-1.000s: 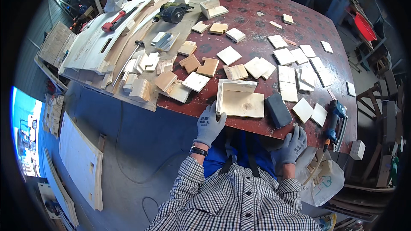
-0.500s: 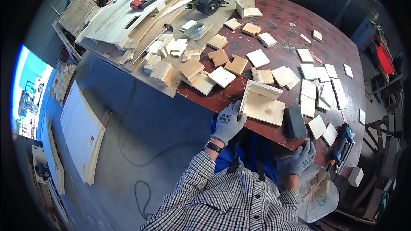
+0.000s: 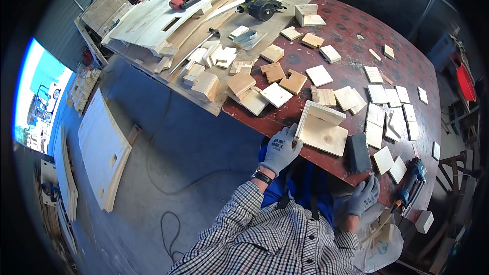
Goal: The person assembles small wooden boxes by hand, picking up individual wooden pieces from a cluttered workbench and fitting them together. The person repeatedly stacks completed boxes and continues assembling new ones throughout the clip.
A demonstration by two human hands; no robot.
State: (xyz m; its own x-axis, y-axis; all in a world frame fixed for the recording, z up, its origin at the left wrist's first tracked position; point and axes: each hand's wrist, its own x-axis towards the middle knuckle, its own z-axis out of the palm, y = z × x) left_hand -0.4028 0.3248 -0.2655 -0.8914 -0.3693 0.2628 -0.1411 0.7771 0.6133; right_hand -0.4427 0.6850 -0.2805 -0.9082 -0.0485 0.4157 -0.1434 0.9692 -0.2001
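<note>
My left hand (image 3: 281,150), in a grey work glove, grips the left end of an L-shaped piece made of two joined wooden boards (image 3: 324,136). One board lies flat on the red-brown tabletop (image 3: 305,115) and the other stands upright along its far side. Just right of it lies a dark grey block (image 3: 358,153). My right hand (image 3: 362,198), also gloved, is at the table's front edge below that block. Its fingers are loosely stretched and apart, and I see nothing held in them. A nail gun (image 3: 410,185) lies to its right.
Small wooden blocks and square boards (image 3: 378,94) are strewn over the tabletop. Farther left are a hammer (image 3: 196,50), a yellow-black power tool (image 3: 262,7) and a red tool (image 3: 185,0) on large panels. A plastic bag (image 3: 383,247) hangs below the right edge; a cable (image 3: 170,234) crosses the floor.
The whole view has shifted slightly, so the table appears farther right and lower. Against the table, both hands and the L-shaped wooden piece stay in about the same place.
</note>
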